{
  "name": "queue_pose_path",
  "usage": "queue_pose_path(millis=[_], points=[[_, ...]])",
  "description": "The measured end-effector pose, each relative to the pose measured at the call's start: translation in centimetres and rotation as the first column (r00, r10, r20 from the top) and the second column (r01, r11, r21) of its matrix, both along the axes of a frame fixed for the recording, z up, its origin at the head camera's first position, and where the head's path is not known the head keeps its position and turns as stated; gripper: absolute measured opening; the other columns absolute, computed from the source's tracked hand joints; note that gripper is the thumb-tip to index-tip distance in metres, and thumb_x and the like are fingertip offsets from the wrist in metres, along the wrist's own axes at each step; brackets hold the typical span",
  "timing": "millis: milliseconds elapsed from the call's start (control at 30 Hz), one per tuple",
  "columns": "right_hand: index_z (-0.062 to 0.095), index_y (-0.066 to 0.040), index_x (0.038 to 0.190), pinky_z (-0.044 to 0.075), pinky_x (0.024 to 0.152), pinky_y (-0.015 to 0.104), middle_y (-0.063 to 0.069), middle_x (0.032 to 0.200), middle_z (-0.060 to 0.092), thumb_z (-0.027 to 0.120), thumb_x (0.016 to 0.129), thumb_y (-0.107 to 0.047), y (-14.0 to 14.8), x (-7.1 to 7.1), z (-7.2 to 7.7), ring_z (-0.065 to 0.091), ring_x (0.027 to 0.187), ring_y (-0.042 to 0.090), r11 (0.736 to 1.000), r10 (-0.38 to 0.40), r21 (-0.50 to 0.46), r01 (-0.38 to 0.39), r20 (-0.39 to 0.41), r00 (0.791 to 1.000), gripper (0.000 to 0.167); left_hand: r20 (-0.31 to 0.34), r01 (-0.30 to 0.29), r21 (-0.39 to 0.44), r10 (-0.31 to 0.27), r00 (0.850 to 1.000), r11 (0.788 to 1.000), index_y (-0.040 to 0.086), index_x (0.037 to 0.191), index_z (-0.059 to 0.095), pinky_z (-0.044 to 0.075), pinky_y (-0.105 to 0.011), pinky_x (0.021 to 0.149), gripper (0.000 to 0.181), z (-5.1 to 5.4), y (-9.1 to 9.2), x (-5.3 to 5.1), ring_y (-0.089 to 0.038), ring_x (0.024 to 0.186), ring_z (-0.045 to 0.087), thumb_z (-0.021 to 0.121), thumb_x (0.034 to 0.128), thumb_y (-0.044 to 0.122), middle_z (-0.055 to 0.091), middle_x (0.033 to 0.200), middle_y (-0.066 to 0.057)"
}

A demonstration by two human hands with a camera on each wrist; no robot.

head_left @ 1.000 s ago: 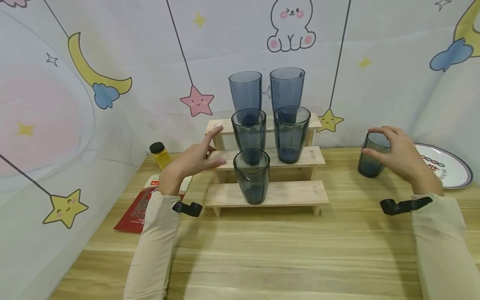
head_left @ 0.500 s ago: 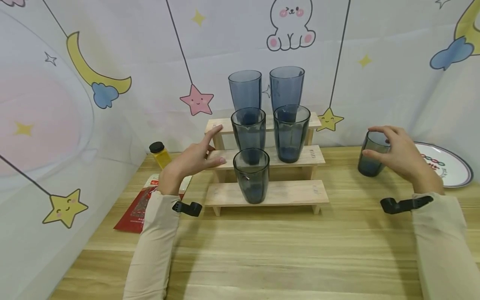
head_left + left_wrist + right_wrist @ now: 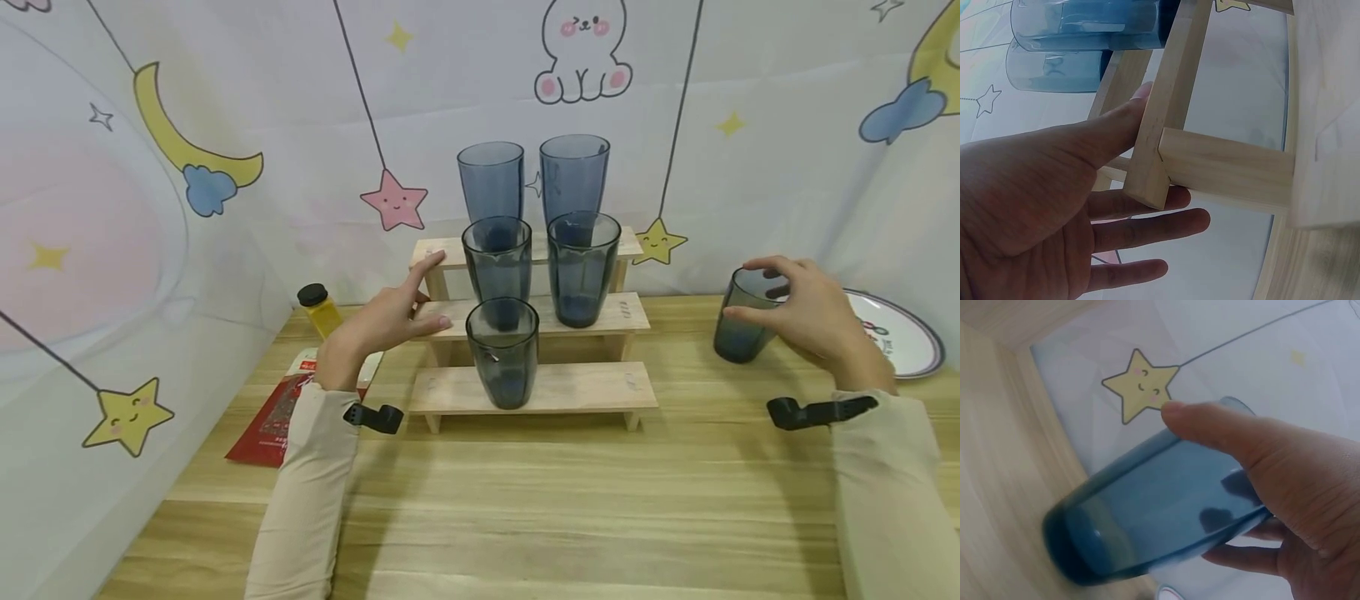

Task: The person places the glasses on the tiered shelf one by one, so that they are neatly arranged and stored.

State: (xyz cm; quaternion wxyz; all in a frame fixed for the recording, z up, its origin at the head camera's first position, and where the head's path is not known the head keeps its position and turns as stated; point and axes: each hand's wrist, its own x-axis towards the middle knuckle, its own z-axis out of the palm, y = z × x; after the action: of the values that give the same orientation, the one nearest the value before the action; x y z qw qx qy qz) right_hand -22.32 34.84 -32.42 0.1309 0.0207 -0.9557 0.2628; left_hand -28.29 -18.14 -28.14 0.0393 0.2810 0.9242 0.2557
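Observation:
On the right, my right hand (image 3: pixel 810 312) holds a blue-grey drinking glass (image 3: pixel 742 321), which leans slightly. The right wrist view shows the thumb on the near side of this glass (image 3: pixel 1141 500) and fingers behind it. My left hand (image 3: pixel 382 317) touches the left end of a stepped wooden stand (image 3: pixel 592 387): its thumb lies on the middle shelf, and the index finger reaches the top shelf. Other fingers stretch out straight past the shelf end in the left wrist view. Several similar glasses stand on it: two on top, two in the middle, one glass (image 3: pixel 504 358) at the bottom.
A white plate (image 3: pixel 911 337) with a printed rim lies behind the right hand. At the left are a yellow bottle (image 3: pixel 324 315) with a black cap and a red packet (image 3: pixel 273 417), partly hidden by the left arm. A printed cloth wall borders the wooden table (image 3: pixel 570 517).
My right hand and its glass have shifted slightly toward me, and the glass leans a little more. The left hand keeps its place on the stand.

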Motion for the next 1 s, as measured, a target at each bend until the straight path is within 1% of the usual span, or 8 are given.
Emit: queue_pose_path(millis=[100, 267, 433, 500, 600, 800, 900, 1000], points=[[0.048, -0.006, 0.141, 0.036, 0.087, 0.067, 0.032, 0.136, 0.043, 0.078, 0.085, -0.047, 0.1, 0.2, 0.3, 0.046, 0.115, 0.051, 1.000, 0.024, 0.005, -0.024, -0.004, 1.000, 0.076, 0.000, 0.002, 0.002, -0.002, 1.000, 1.000, 0.032, 0.161, 0.007, 0.048, -0.054, 0.093, 0.092, 0.0, 0.0, 0.0, -0.037, 0.108, 0.064, 0.071, 0.0949, 0.034, 0.064, 0.124, -0.023], [0.057, -0.005, 0.132, 0.041, 0.087, 0.063, 0.026, 0.133, 0.055, 0.078, 0.084, -0.050, -0.4, 0.2, 1.0, 0.056, 0.110, 0.046, 0.999, 0.044, 0.020, -0.044, -0.006, 0.999, 0.069, -0.003, 0.005, 0.006, -0.005, 1.000, 1.000, 0.032, 0.161, 0.007, 0.048, -0.054, 0.094, 0.092, 0.0, 0.0, 0.0, -0.037, 0.108, 0.063, 0.071, 0.0951, 0.033, 0.064, 0.124, -0.023], [0.061, -0.007, 0.128, 0.039, 0.089, 0.062, 0.023, 0.131, 0.059, 0.078, 0.082, -0.054, -1.5, 0.4, 1.9, 0.054, 0.112, 0.042, 0.998, 0.044, 0.048, -0.045, 0.013, 0.999, 0.068, -0.006, 0.006, 0.004, -0.006, 1.000, 1.000, 0.031, 0.161, 0.007, 0.048, -0.054, 0.094, 0.092, 0.0, 0.1, 0.0, -0.037, 0.108, 0.063, 0.071, 0.0951, 0.033, 0.064, 0.123, -0.023], [0.062, -0.009, 0.128, 0.040, 0.087, 0.061, 0.022, 0.130, 0.060, 0.078, 0.082, -0.055, -2.0, 0.6, 2.5, 0.055, 0.111, 0.041, 0.997, 0.051, 0.048, -0.052, 0.021, 0.998, 0.067, -0.005, 0.005, 0.002, -0.005, 1.000, 1.000, 0.031, 0.161, 0.007, 0.047, -0.054, 0.094, 0.092, 0.0, 0.1, 0.0, -0.037, 0.108, 0.063, 0.071, 0.0952, 0.033, 0.064, 0.124, -0.023], [0.063, -0.011, 0.126, 0.042, 0.083, 0.055, 0.019, 0.128, 0.062, 0.078, 0.082, -0.055, -3.0, 1.0, 3.5, 0.058, 0.105, 0.038, 0.997, 0.066, 0.048, -0.066, 0.016, 0.998, 0.064, -0.003, 0.005, 0.002, -0.005, 1.000, 1.000, 0.031, 0.161, 0.006, 0.047, -0.054, 0.094, 0.092, 0.0, 0.0, 0.0, -0.037, 0.109, 0.063, 0.071, 0.0952, 0.033, 0.064, 0.124, -0.023], [0.068, -0.015, 0.119, 0.044, 0.075, 0.042, 0.013, 0.120, 0.067, 0.082, 0.080, -0.049, -4.9, 1.9, 5.4, 0.066, 0.097, 0.034, 0.992, 0.114, 0.053, -0.111, -0.065, 0.991, 0.055, -0.006, 0.011, 0.003, -0.011, 1.000, 1.000, 0.030, 0.161, 0.006, 0.047, -0.054, 0.094, 0.091, 0.0, 0.0, -0.1, -0.038, 0.108, 0.062, 0.070, 0.0958, 0.033, 0.063, 0.125, -0.024], [0.069, -0.016, 0.116, 0.047, 0.074, 0.040, 0.010, 0.117, 0.069, 0.084, 0.079, -0.048, -6.0, 2.6, 6.2, 0.068, 0.095, 0.032, 0.987, 0.149, 0.081, -0.140, -0.108, 0.983, 0.051, -0.006, 0.009, 0.001, -0.009, 1.000, 1.000, 0.031, 0.161, 0.006, 0.047, -0.055, 0.094, 0.091, 0.1, 0.0, 0.0, -0.038, 0.109, 0.062, 0.070, 0.0958, 0.033, 0.063, 0.125, -0.024], [0.070, -0.018, 0.114, 0.049, 0.073, 0.040, 0.006, 0.114, 0.069, 0.085, 0.078, -0.047, -7.2, 3.4, 6.9, 0.069, 0.093, 0.028, 0.979, 0.186, 0.104, -0.173, -0.122, 0.975, 0.049, -0.005, 0.007, -0.003, -0.007, 1.000, 1.000, 0.031, 0.161, 0.006, 0.047, -0.055, 0.095, 0.091, 0.1, 0.0, 0.0, -0.038, 0.110, 0.062, 0.070, 0.0958, 0.033, 0.063, 0.126, -0.024]])
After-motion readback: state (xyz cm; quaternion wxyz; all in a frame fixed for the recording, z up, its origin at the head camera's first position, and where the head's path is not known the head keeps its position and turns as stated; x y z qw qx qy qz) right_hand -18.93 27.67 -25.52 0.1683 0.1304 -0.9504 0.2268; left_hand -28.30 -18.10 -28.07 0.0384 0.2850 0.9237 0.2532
